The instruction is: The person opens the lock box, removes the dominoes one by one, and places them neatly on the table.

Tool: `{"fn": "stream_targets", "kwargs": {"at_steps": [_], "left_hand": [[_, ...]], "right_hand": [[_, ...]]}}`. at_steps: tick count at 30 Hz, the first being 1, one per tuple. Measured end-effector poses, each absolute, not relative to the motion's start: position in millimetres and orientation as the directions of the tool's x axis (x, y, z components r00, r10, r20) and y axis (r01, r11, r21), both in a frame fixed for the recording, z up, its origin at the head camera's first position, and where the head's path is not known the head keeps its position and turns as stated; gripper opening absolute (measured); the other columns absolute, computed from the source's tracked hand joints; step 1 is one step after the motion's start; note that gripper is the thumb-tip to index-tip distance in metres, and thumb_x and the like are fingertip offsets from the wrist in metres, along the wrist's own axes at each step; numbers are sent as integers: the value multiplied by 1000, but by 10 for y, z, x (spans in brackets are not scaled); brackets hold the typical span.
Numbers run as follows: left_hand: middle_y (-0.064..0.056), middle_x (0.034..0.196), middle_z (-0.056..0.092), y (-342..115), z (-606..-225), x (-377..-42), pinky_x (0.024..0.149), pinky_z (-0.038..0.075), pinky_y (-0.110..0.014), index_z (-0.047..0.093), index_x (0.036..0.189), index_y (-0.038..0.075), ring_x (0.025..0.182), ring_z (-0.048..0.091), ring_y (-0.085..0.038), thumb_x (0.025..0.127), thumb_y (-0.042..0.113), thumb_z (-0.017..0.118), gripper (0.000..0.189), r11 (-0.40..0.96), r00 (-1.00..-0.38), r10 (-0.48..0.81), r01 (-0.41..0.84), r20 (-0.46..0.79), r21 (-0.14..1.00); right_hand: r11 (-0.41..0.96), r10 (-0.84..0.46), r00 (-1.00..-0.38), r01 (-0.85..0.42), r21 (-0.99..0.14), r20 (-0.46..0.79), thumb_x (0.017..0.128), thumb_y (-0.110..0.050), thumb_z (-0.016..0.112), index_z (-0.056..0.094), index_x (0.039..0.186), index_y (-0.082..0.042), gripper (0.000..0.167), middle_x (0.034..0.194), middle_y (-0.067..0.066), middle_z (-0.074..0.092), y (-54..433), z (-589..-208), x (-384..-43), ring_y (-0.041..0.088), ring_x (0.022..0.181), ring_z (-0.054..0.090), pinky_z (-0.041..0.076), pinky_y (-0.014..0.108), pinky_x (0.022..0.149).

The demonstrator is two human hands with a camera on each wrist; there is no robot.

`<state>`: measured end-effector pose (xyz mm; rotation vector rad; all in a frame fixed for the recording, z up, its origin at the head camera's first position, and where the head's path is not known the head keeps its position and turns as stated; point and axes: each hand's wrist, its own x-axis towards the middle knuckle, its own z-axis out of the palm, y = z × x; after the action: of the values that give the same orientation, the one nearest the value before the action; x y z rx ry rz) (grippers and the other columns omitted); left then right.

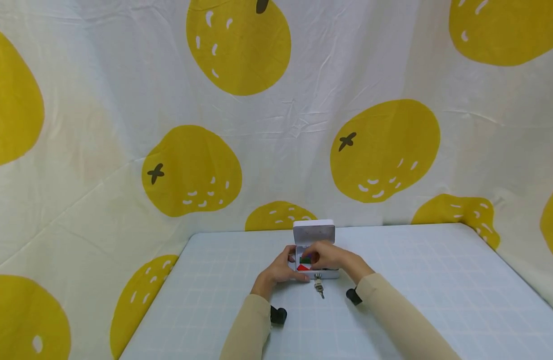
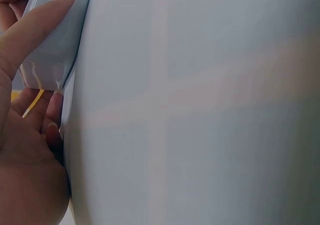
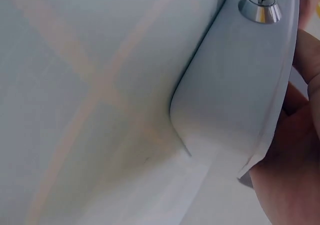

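The box (image 1: 332,274) stands on the table (image 1: 235,265), lid (image 1: 314,234) up, keys (image 1: 319,286) at its front; the left hand (image 1: 282,270) grips its left end; the right hand (image 1: 330,254) reaches inside, near a green piece (image 1: 305,260) and red piece (image 1: 302,268); whether its fingers hold anything, I cannot tell.

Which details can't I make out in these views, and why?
Head: whether the right hand pinches anything inside the open white metal box; the hand blocks it.
Head: what the bright red piece and dark green piece are; too small.
Left wrist: part of the left hand; cut off by the left edge.
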<state>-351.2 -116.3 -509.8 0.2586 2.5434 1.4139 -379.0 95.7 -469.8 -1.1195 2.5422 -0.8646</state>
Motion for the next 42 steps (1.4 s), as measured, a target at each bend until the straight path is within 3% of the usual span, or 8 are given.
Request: {"fn": "stream_targets", "kwargs": {"at_steps": [5, 12, 25, 31, 42], "left_hand": [[-5, 124, 52, -1168, -5086, -3499, 100, 42, -45, 42, 148, 16, 111, 49, -25, 70, 28, 97, 96, 530, -960, 260, 54, -101, 846], [-6, 125, 52, -1167, -5081, -3491, 100, 42, -46, 41, 148, 14, 112, 49, -25, 69, 26, 97, 97, 528, -959, 265, 59, -98, 847], [-6, 128, 52, -1177, -5093, -3483, 102, 41, -48, 41, 148, 14, 114, 49, -26, 71, 25, 97, 96, 528, -958, 273, 73, -87, 846], [-6, 125, 52, -1177, -5087, -3481, 103, 41, -48, 42, 147, 15, 113, 49, -26, 70, 24, 97, 95, 525, -959, 274, 84, -75, 847], [-5, 123, 52, -1173, -5112, -3502, 103, 41, -47, 43, 146, 17, 112, 49, -26, 69, 27, 98, 95, 529, -959, 271, 73, -87, 845]], "right_hand": [[488, -773, -634, -627, -608, 33, 91, 1, 73, 74, 119, -3, 27, 94, 5, 70, 903, -4693, -3781, 10, 77, 56, 50, 24, 74], [525, -741, -671, -584, -619, 4, 93, -2, 72, 74, 120, -5, 28, 91, -2, 67, 863, -4736, -3766, 10, 79, 56, 49, 25, 75], [563, -690, -724, -544, -622, 9, 91, -5, 77, 73, 118, -7, 27, 85, 0, 65, 806, -4762, -3751, 14, 77, 57, 49, 27, 72], [554, -703, -711, -569, -607, 25, 90, -5, 78, 71, 114, -7, 25, 90, 5, 66, 770, -4758, -3766, 16, 79, 57, 49, 29, 74], [583, -689, -725, -551, -597, -3, 88, -9, 81, 73, 111, -10, 24, 87, 1, 64, 738, -4763, -3765, 16, 79, 56, 49, 28, 73]]}}
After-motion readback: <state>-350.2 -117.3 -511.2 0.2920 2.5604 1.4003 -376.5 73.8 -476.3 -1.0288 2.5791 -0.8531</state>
